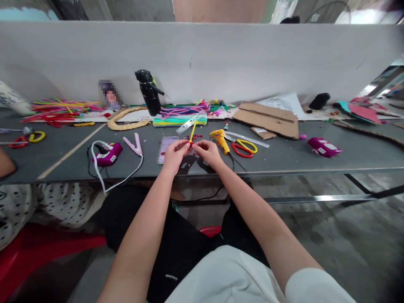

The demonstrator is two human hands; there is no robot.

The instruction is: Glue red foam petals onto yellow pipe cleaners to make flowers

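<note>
Over the table's front part, my left hand and my right hand meet with fingertips pinched around a small red piece. A thin yellow stem, which looks like a pipe cleaner, rises from that piece, tilted slightly right. Both sets of fingers are closed and partly cover the red piece, so its exact shape is hidden. Small red bits lie scattered just behind the hands. Beside my left hand lies a phone with its screen lit. A yellow glue gun rests close to my right hand.
Scissors and a clear ruler lie right of the glue gun. Behind are pipe cleaner bundles, a black bottle and cardboard. A pink mini hair iron and a purple power strip with cords are left.
</note>
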